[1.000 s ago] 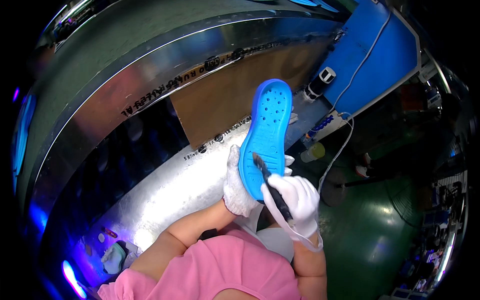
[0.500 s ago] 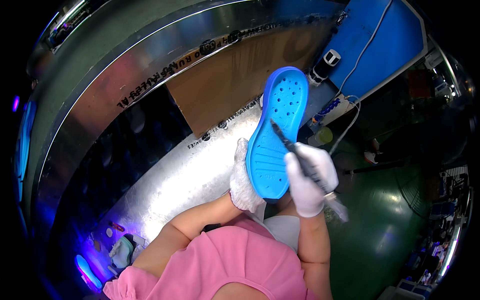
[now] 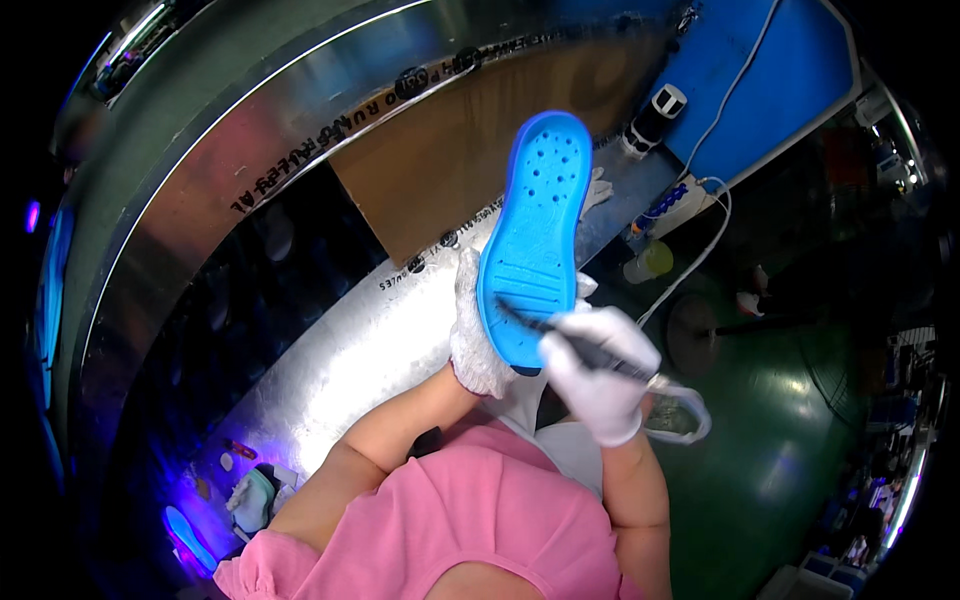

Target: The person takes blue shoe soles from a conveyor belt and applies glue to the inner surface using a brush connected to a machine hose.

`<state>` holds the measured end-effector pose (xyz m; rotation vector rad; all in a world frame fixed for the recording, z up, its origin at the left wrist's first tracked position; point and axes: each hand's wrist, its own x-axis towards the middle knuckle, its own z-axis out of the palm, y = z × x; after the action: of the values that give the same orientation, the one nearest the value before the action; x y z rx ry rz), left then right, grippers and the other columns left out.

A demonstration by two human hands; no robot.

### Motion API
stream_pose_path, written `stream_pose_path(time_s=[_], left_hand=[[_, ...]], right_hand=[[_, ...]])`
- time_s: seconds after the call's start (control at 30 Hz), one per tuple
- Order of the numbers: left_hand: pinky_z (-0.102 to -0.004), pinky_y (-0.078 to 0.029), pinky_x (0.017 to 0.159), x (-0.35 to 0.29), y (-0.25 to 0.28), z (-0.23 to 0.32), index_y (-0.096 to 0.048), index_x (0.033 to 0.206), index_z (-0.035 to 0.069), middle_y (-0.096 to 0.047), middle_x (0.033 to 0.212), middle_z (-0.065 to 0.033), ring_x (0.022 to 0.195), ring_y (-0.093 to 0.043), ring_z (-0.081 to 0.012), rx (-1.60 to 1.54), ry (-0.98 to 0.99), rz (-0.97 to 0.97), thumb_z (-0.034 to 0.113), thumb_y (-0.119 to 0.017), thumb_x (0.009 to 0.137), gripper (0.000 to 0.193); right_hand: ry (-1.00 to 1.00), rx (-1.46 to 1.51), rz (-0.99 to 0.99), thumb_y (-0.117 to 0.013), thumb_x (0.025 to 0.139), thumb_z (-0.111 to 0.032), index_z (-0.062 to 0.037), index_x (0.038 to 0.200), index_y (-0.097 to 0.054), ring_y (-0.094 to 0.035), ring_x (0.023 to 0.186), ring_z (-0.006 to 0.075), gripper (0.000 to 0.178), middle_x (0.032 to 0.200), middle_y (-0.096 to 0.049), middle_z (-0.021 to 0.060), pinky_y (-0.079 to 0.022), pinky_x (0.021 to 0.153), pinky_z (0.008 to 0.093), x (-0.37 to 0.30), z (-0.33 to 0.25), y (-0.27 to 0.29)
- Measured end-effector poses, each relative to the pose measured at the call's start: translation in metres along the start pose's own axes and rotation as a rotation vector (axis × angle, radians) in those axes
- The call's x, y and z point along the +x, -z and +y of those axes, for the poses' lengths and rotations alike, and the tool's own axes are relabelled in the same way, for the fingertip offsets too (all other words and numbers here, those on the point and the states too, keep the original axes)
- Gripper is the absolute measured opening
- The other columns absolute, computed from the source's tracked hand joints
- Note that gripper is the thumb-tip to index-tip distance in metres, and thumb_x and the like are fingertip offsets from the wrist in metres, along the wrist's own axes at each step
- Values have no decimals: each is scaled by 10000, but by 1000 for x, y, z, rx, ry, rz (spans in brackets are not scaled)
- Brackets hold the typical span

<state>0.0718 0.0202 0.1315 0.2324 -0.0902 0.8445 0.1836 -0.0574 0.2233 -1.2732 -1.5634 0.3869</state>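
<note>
A bright blue shoe sole [image 3: 540,235], with small holes at its far end and ridges toward the near end, is held up before me, inner face showing. My left hand [image 3: 478,335], in a white knit glove, grips its left side near the heel, with some fingers hidden behind it. My right hand [image 3: 605,370], also white-gloved, is closed around a slim black brush [image 3: 532,321] with a clear tube [image 3: 690,425] trailing behind. The brush tip is over the near part of the sole, by the ridges.
Under the sole lies a shiny metal bench [image 3: 340,350] with brown cardboard [image 3: 420,180]. A black-and-white bottle [image 3: 655,118] and a yellowish container [image 3: 650,262] stand right. A white glove [image 3: 597,193] lies beyond the sole. Another blue sole [image 3: 188,538] sits lower left.
The brush tip has moved from the sole's middle down to the ridges near the heel. The sole has shifted slightly left and away and stands more upright in view.
</note>
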Motion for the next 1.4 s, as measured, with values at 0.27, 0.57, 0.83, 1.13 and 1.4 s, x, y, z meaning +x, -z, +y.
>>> stream_pose_path(time_s=[0.27, 0.57, 0.83, 1.13, 1.4], left_hand=[[-505, -536, 928, 6, -8, 29, -293, 1469, -60, -509, 1307, -341, 1089, -619, -416, -66, 16, -3, 753, -330, 901, 992], [-518, -564, 827, 20, -11, 76, -356, 1459, 0, -554, 1221, -364, 964, -659, -453, 32, 327, 38, 678, -357, 944, 852], [-368, -561, 865, 32, -11, 117, -553, 1300, 17, -652, 1140, -187, 983, -674, -277, 728, 394, 95, 499, -508, 962, 590], [-377, -374, 1107, 43, 31, 136, -559, 1339, 128, -547, 1348, -156, 1270, -515, -277, 1277, 127, -461, 279, -541, 977, 392], [-390, -391, 1083, 39, -22, 142, -552, 1360, 110, -544, 1355, -139, 1277, -505, -295, 1020, 350, -29, 278, -607, 941, 455]], right_hand=[[50, 76, -68, -782, 731, -27, -53, 925, -670, -652, 696, 238, 225, 828, -655, 93, -527, 634, 318, -2, -9, -8], [125, 76, -318, -754, 760, -33, -40, 978, -698, -655, 788, 238, 226, 1008, -695, 103, -523, 712, 323, 15, 5, 5], [264, -59, -480, -776, 718, 1, -48, 958, -721, -680, 776, 263, 251, 956, -715, 100, -546, 697, 321, 28, -13, -3], [281, -79, -392, -797, 688, 36, -24, 918, -717, -694, 759, 266, 251, 936, -725, 130, -548, 678, 315, 28, -12, -6], [310, -206, -352, -801, 690, 19, -35, 962, -709, -703, 756, 264, 292, 965, -725, 134, -551, 671, 314, 23, -19, -2]])
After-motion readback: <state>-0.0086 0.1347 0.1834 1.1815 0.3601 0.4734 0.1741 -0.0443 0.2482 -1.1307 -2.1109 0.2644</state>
